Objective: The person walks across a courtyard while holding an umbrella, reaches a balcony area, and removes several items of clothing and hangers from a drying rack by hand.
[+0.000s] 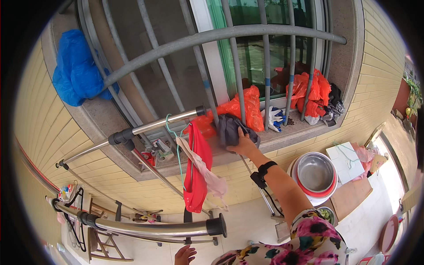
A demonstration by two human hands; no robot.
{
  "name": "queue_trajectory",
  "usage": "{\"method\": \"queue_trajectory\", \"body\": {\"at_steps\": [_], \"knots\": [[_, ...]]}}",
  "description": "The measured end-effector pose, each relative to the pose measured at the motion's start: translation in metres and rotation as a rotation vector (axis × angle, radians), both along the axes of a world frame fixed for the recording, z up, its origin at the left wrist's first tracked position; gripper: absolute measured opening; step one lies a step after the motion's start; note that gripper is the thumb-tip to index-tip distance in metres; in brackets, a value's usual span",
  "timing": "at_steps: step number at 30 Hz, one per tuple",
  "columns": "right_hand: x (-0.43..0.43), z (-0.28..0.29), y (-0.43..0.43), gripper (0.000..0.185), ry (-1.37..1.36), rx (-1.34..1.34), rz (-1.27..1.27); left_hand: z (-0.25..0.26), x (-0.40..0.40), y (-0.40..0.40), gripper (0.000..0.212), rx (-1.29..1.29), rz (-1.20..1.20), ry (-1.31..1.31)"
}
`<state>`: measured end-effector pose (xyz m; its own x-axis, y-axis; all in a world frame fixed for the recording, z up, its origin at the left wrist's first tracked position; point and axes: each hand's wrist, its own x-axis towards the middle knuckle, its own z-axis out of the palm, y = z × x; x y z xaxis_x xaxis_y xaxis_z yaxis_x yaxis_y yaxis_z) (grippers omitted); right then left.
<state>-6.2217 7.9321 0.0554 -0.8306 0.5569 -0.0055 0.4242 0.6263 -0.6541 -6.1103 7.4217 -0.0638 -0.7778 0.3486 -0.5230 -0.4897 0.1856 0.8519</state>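
My right hand (244, 144), with a black strap on the wrist, reaches to the window sill. Its fingers and thumb are on a dark grey, crumpled bundle (228, 127) of thin fabric or plastic, gripping its near side. Orange-red plastic bags (249, 106) lie behind the bundle, partly under the window bars. Right of them, white and blue work gloves (275, 118) rest on the sill. Low in the view is my left hand (185, 255), empty, its fingers apart and slightly bent, below the end of a drying rack's steel rail (159, 228).
Grey bars (238, 31) cross the window. A red garment (198, 165) and a pale pink strip (215, 182) hang from the rack. More orange bags (311, 87) sit right; a blue bag (76, 69) hangs left. Stacked basins (316, 172), cardboard (351, 198) and a wooden chair (107, 245) stand below.
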Motion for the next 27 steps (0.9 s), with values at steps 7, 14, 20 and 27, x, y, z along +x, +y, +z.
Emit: {"method": "queue_trajectory", "body": {"at_steps": [7,14,20,27], "knots": [[0.156,-0.058,-0.024,0.079,0.359,0.179,-0.118,-0.017,-0.04,0.024,0.042,-0.001,-0.264,-0.136],[0.348,-0.137,-0.17,0.051,0.077,-0.027,-0.427,-0.099,-0.081,0.041,0.038,-0.05,-0.613,-0.262],[0.497,-0.159,-0.346,0.047,-0.149,-0.205,-0.827,-0.124,-0.035,0.087,0.026,-0.079,-1.014,-0.401],[0.57,-0.147,-0.439,0.048,-0.062,-0.229,-1.08,-0.12,0.035,0.107,0.038,-0.107,-1.461,-0.293]]}}
